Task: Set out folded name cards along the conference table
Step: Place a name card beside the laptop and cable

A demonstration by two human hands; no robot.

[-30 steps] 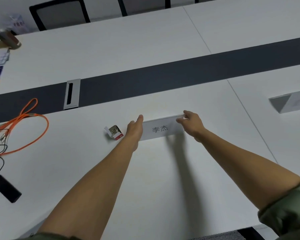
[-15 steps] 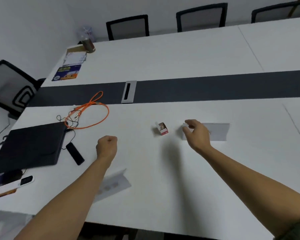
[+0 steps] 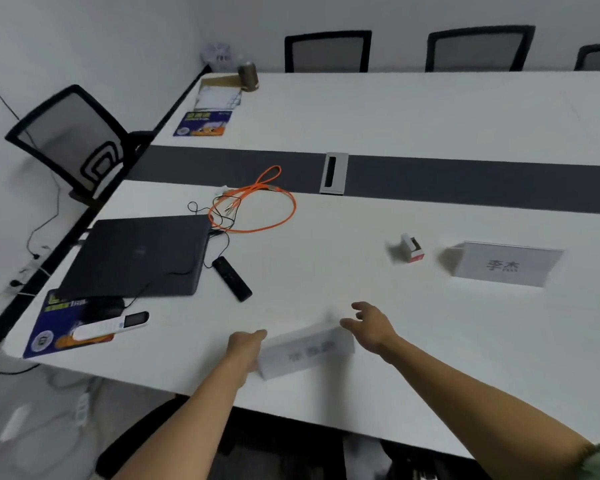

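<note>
**Reach shifted to the near name card (image 3: 305,351)**

Both hands were brought in from mid-table since half a second before. The left hand (image 3: 245,344) was set at the card's left end; how its fingers lay could not be told. The card was found close to the table's (image 3: 465,341) front edge, so an uneven squeeze could flatten the fold or tip it off. The right hand's (image 3: 369,323) fingers were spread just beside its right end.
</note>
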